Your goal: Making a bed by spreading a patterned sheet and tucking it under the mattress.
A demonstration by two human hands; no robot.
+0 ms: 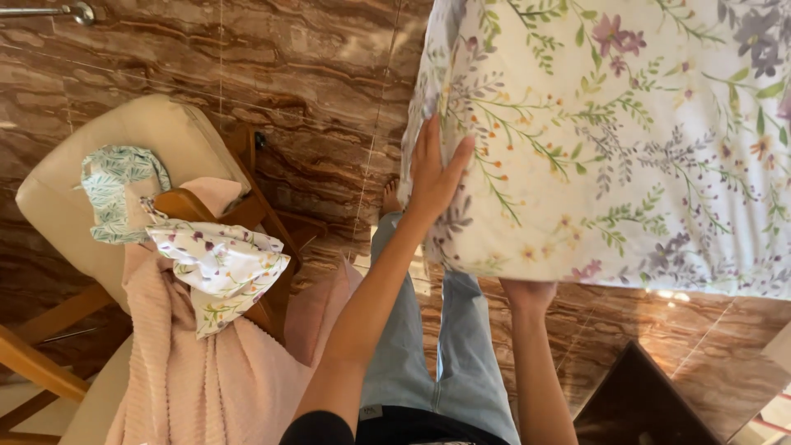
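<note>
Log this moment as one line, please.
left hand flat on floral pillow | right hand beneath pillow's lower edge | pink blanket on armchair

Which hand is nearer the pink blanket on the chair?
Left. The left hand lies flat on the floral pillow, on the side toward the pink blanket; the right hand grips the pillow's underside, farther away.
</note>
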